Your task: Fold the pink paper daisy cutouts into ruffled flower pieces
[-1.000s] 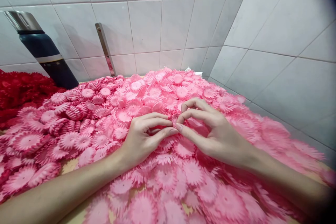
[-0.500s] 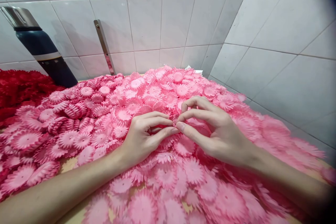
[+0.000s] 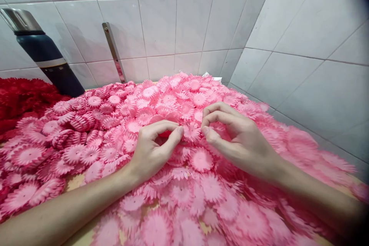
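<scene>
Pink flower-shaped pieces with fringed edges and a tiny centre hole [image 3: 201, 158] lie heaped beneath both hands. Over the middle of the heap, my left hand [image 3: 157, 144] is closed, its thumb tip pressed to the forefinger. A short gap separates it from my right hand [image 3: 240, 138], whose thumb and forefinger also meet in a pinch with the other fingers curled. Whatever sits between either pair of fingertips is too small or hidden to make out.
A dark blue bottle with a steel cap [image 3: 50, 54] stands at the back left, beside a pile of deep red pieces [image 3: 23, 96]. A metal strip [image 3: 113, 52] leans on the white tiled wall [image 3: 157, 19]. Tan tabletop [image 3: 75, 181] shows through gaps.
My hands have drawn apart: fingertips that met over the heap now have a gap between them. The left moved slightly left, the right slightly right and up.
</scene>
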`<state>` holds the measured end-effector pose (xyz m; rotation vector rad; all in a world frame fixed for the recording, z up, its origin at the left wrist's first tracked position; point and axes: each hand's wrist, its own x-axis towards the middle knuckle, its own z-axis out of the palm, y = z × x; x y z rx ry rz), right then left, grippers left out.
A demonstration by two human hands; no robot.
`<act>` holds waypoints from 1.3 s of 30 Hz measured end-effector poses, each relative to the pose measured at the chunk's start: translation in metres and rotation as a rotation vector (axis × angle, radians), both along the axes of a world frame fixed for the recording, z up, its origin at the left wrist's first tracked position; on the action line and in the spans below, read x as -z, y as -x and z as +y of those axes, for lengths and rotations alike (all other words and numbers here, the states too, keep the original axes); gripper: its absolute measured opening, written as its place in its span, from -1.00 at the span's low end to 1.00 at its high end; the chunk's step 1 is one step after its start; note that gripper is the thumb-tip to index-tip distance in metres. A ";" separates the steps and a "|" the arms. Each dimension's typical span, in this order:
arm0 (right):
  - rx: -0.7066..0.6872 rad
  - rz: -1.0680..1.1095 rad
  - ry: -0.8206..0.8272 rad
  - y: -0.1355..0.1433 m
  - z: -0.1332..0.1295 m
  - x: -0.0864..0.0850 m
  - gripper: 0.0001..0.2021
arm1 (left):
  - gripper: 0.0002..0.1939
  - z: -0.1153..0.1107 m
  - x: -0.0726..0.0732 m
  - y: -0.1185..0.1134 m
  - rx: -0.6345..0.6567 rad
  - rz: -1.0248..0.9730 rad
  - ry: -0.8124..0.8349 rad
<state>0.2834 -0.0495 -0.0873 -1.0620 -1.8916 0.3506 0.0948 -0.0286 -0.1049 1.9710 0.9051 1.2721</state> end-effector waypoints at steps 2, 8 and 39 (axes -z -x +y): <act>0.009 0.031 0.024 -0.002 0.002 0.000 -0.87 | -0.85 0.000 0.002 0.001 -0.019 -0.018 0.006; -0.039 -0.012 0.036 -0.001 -0.002 0.000 -0.91 | -0.95 0.000 0.004 0.001 0.036 -0.043 0.011; 0.029 -0.111 -0.306 0.001 0.003 0.005 -0.92 | -0.86 -0.002 0.001 -0.001 0.101 -0.037 -0.130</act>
